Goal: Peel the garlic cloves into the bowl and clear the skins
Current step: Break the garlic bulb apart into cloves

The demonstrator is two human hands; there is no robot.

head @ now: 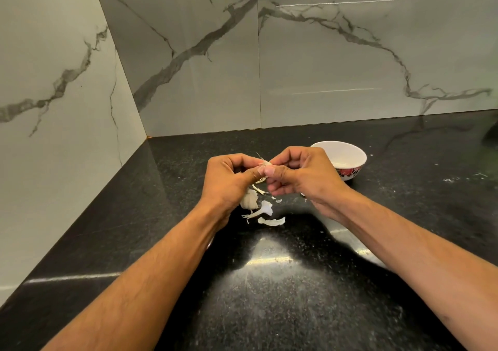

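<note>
Mid-peel: left hand (229, 178) and right hand (299, 174) both pinching one garlic clove (265, 165) above the surface (296, 296), stripping skin. Next, probably: pull last skin free, drop clove into white bowl (350, 152) just behind right hand. Loose skins (266, 213) and remaining garlic (246, 199) lying below hands. Black speckled stone, marble-veined walls (202, 62) in corner.

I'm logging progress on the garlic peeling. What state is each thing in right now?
Garlic clove: pinched between both hands above the counter, skin partly loose.
Left hand: grips the clove.
Right hand: pinches the clove.
Bowl: upright on the counter, contents hidden.
Skins: loose on the counter, uncleared.
Garlic bulb: on the counter, partly hidden.
</note>
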